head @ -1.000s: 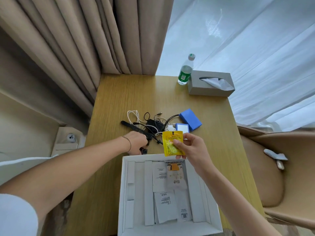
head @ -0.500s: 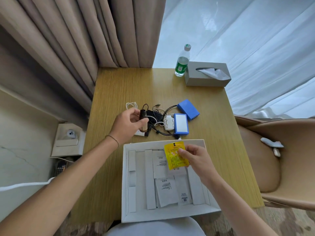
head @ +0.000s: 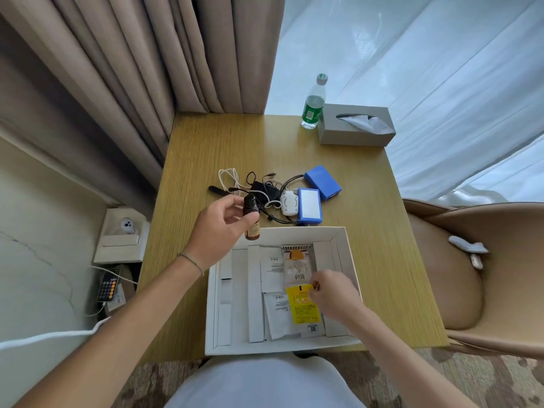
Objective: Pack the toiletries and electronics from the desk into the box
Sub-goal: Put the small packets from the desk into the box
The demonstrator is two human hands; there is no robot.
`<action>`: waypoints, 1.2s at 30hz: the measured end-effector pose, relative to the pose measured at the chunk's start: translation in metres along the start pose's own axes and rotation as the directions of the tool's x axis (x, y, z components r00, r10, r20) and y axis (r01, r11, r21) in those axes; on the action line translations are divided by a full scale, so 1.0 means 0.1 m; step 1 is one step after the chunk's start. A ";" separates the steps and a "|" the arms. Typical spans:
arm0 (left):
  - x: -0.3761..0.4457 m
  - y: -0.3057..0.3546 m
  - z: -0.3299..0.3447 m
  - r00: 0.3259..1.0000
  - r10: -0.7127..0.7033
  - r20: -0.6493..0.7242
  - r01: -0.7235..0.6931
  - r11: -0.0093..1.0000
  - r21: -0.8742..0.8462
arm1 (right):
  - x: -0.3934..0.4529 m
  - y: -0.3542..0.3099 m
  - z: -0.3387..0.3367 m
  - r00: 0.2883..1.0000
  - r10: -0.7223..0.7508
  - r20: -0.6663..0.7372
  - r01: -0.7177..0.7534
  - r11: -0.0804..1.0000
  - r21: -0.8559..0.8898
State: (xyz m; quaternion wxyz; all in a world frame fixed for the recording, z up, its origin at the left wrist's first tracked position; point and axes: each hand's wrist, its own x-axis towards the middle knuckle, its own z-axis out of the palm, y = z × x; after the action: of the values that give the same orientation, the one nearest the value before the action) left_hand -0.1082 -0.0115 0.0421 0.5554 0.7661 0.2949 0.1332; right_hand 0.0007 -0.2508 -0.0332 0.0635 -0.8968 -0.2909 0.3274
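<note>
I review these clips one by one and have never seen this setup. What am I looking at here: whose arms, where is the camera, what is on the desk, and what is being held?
There is no machine here. A camera worn on a person's head looks down at their own two bare arms.

The left hand holds a small dark bottle above the far edge of a white box. The right hand rests on a yellow sachet lying in the box among white packets.

On the wooden desk beyond the box lie tangled cables, a white charger and two blue packs. At the far end stand a water bottle and a tissue box.
</note>
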 end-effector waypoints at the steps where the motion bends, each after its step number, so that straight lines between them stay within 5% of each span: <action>1: -0.04 -0.01 0.01 1.000 -0.005 -0.001 0.005 1.000 0.019 | 0.01 0.01 0.03 1.000 0.017 0.018 -0.016 0.999 -0.038; 8: -0.26 -0.10 0.00 0.996 -0.061 0.064 0.049 0.985 0.166 | 0.02 -0.03 0.13 0.996 0.088 0.029 -0.081 0.978 -0.193; 18: -0.40 -0.22 0.02 0.975 -0.106 0.196 0.002 0.884 0.468 | -0.06 -0.15 0.09 1.000 0.001 -0.023 -0.009 0.931 -0.365; 23: -0.46 -0.35 0.15 0.901 -0.256 0.349 -0.011 0.793 0.609 | -0.04 -0.19 0.05 0.993 -0.056 -0.101 0.028 0.966 -0.257; 30: -0.51 -0.52 0.45 0.858 -0.376 0.348 -0.057 0.605 0.794 | -0.01 -0.21 0.13 0.984 -0.111 -0.137 0.093 0.987 -0.129; 36: -0.52 -0.69 0.58 0.755 -0.544 0.367 -0.059 0.502 0.863 | -0.03 -0.27 0.16 0.974 -0.172 -0.146 0.171 0.985 -0.019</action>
State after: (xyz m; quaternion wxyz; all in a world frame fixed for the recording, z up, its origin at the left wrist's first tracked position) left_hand -0.1394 -0.0732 -0.0360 0.1967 0.8801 0.2408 -0.3588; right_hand -0.0240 -0.2311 -0.0354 0.1102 -0.8902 -0.3626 0.2526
